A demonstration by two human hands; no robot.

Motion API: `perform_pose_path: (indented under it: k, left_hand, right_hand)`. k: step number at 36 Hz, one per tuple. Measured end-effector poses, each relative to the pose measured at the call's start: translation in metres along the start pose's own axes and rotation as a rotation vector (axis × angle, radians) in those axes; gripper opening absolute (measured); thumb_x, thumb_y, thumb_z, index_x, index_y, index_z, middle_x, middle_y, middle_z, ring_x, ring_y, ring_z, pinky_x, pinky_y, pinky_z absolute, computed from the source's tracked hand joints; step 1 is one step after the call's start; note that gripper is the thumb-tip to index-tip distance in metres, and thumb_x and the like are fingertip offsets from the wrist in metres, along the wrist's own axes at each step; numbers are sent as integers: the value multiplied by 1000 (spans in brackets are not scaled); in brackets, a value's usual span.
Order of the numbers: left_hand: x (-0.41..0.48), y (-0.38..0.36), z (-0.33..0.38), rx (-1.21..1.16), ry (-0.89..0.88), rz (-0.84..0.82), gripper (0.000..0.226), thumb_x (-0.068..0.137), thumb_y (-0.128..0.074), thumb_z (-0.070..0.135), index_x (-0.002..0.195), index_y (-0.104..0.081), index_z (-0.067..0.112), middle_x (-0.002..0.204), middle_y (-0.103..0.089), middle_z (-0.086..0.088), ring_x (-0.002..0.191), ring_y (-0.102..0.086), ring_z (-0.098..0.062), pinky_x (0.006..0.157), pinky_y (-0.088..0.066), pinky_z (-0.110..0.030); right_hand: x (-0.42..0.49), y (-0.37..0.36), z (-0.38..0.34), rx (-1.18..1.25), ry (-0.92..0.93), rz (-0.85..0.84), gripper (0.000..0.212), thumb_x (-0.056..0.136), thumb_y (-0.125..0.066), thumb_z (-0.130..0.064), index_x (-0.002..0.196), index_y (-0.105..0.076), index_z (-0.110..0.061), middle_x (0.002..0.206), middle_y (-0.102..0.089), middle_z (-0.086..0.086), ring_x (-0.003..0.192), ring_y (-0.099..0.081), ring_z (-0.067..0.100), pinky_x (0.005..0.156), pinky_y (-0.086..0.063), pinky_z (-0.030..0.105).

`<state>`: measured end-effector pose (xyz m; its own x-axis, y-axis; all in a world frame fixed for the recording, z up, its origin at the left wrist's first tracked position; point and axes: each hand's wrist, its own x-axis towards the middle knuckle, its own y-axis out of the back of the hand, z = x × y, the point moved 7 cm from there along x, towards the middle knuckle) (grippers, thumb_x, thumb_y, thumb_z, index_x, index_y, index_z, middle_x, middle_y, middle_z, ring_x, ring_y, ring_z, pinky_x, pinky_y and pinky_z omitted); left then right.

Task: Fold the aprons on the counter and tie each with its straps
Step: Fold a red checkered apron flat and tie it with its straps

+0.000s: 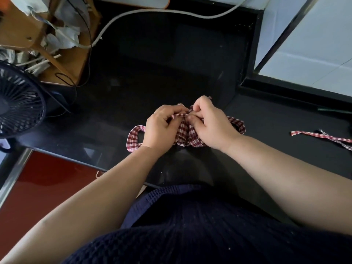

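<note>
Now your left hand (pixel 162 128) and right hand (pixel 208 123) each pinching a checked strap (pixel 178 115), knuckles nearly touching, directly above the folded red-and-white gingham apron (pixel 183 137), bundle lying beneath both palms on the black counter (pixel 152 82), loose checked straps (pixel 312 134) well apart to your right

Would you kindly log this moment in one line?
step: tying; red-and-white checked cloth apron: bunched on black counter; left hand: pinches its strap; right hand: pinches strap

hands: left (pixel 159 128) fingers curled, pinching | right (pixel 208 123) fingers curled, pinching | nearly touching
</note>
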<state>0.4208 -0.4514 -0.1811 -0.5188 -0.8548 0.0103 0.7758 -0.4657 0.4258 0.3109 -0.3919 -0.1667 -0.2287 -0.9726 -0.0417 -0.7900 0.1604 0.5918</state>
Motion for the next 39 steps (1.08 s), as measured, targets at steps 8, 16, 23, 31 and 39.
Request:
perform_pose_path:
  k: [8, 16, 23, 31, 39]
  left_hand:
    - [1, 2, 4, -27, -12, -77, 23, 87, -69, 19, 96, -65, 40, 99, -62, 20, 100, -58, 6, 86, -43, -6]
    - [6, -5, -16, -392, 260, -73, 19, 90, -64, 9, 84, -73, 24, 94, -72, 5, 99, -67, -12, 92, -52, -29]
    - [9, -6, -13, -388, 178, -157, 23, 90, -61, 2, 86, -72, 22, 90, -71, 11, 99, -65, -3, 94, -48, -19]
    - [11, -8, -8, -379, 160, -195, 25, 90, -61, 1, 87, -71, 23, 90, -70, 13, 98, -64, 4, 87, -47, -11]
    - [10, -11, -11, -459, 192, -75, 24, 86, -64, -2, 88, -72, 20, 92, -69, 5, 95, -66, -3, 87, -50, -18]
  right_hand:
    - [6, -1, 2, 8, -36, 14, 19, 96, -51, -11, 91, -33, -15, 68, -52, -5, 54, -49, 3, 51, -39, 15]
    - [9, 0, 9, 169, -163, -88, 28, 96, -50, -12, 78, -33, -25, 64, -46, -6, 54, -41, 0, 58, -34, 17]
    - [19, 5, 13, 287, -309, -324, 7, 90, -62, -22, 84, -58, -23, 71, -66, -12, 77, -60, -2, 88, -42, 23]
    - [25, 9, 10, 79, -237, -395, 14, 80, -75, -19, 86, -62, -21, 72, -72, -8, 71, -67, -1, 75, -48, 16]
    - [23, 12, -3, -311, 46, -197, 15, 90, -57, -12, 82, -61, 0, 64, -56, 3, 55, -48, 13, 52, -32, 23]
